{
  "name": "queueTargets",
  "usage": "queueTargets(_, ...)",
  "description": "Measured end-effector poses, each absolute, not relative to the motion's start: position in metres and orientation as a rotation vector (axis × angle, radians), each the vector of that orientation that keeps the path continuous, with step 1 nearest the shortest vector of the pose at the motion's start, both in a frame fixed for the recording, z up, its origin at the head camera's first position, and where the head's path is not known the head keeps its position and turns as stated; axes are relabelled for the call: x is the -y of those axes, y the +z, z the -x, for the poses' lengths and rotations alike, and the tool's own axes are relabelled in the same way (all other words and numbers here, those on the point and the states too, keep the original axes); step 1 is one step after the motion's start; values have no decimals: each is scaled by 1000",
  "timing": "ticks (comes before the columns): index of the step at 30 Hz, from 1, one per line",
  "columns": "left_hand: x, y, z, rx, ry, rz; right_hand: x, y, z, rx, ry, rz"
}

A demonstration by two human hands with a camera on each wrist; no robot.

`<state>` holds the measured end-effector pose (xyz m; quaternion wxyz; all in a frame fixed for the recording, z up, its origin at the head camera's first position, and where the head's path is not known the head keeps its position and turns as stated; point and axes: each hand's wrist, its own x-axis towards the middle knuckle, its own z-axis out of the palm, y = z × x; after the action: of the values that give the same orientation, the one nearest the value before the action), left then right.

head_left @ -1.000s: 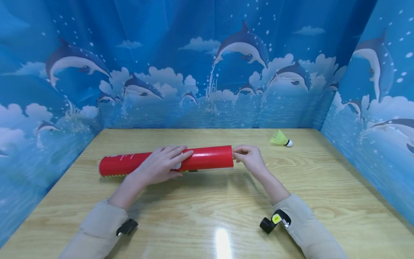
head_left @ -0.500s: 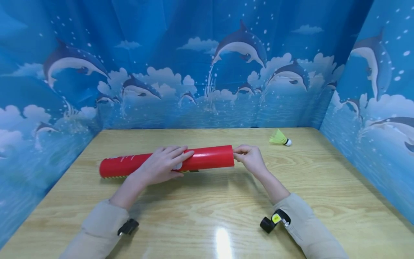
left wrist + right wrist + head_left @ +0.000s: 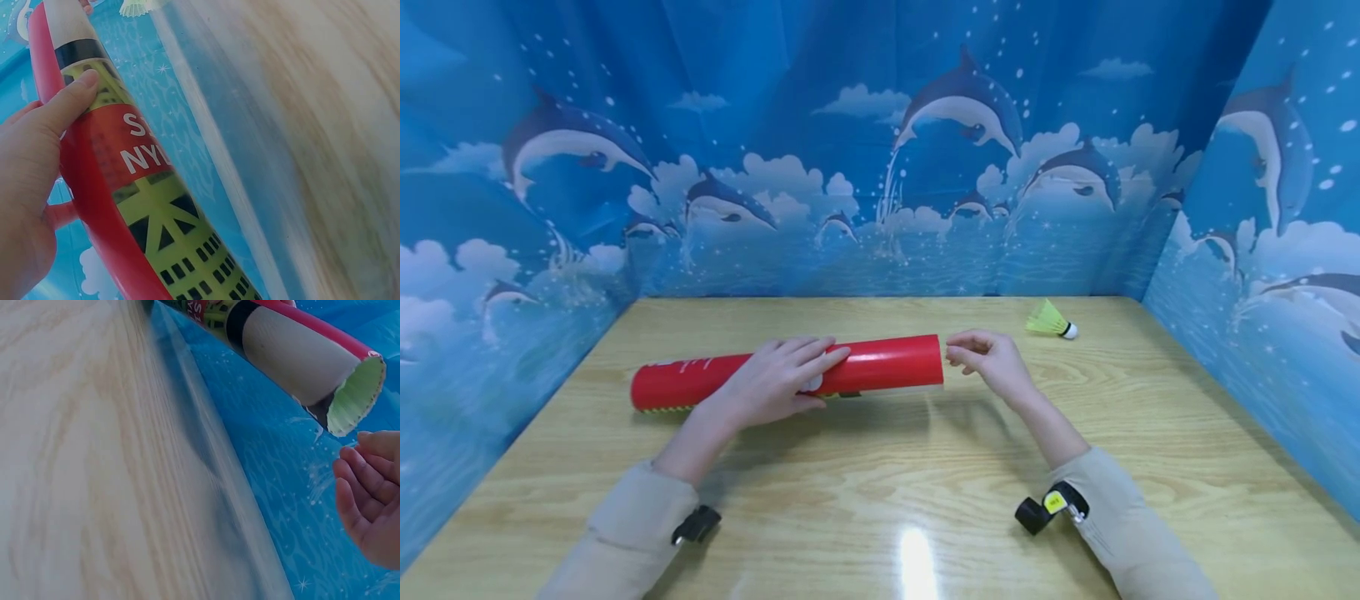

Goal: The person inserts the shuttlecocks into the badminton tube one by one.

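A long red shuttlecock tube [image 3: 887, 363] lies slanted across the middle of the head view, its right end raised a little off the table. My left hand [image 3: 767, 379] grips it near the middle, thumb on the near side in the left wrist view. Yellow-green shuttlecocks [image 3: 165, 231] show through the tube's clear side. At the mouth, in the right wrist view, a pale green ribbed skirt [image 3: 353, 400] fills the opening. Just beyond that end is my right hand [image 3: 996, 367], fingers loosely bent, holding nothing and apart from the tube.
A yellow shuttlecock [image 3: 1047, 320] with a white cap lies on its side at the back right of the wooden table [image 3: 850, 500]. Behind and beside the table hangs a blue dolphin-printed curtain [image 3: 820, 250].
My right hand has drawn back slightly to the right from the tube's mouth, and its fingers have loosened. The left hand and the tube stay nearly where they were.
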<state>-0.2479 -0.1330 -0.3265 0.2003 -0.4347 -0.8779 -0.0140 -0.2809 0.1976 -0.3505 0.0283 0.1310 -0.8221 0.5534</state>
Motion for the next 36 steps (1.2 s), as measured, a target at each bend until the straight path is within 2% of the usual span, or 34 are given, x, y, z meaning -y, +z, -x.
queueTargets(25, 137, -325, 246, 2485, -47, 1195, -292, -338, 317, 2456, 1566, 34)
queueTargets(36, 138, -328, 247, 2445, -59, 1219, -319, -336, 334, 2502, 1415, 214)
